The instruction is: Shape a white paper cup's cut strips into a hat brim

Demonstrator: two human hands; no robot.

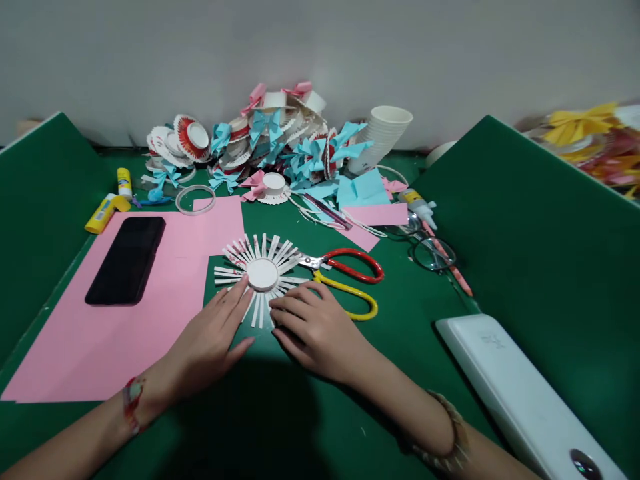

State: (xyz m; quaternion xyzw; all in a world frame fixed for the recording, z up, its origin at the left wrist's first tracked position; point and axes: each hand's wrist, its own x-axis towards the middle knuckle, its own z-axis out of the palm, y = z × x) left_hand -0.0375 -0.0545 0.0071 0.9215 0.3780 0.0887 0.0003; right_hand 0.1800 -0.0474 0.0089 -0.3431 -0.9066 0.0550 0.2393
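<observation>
A paper cup cut into narrow strips lies spread flat like a sun on the green table, its round base in the middle. My left hand lies flat over its lower left strips, fingers stretched, with the fingertips at the base. On the lower right strips rests my right hand, fingers lightly bent and side by side; its palm side is hidden. Scissors with one red and one yellow handle lie just beyond my right hand, their blades partly covered by the strips.
Pink paper with a black phone lies left, near a yellow glue stick. Behind stand paper-cup crafts with bows and stacked cups. Glasses and a white device lie right. Green partitions flank the table.
</observation>
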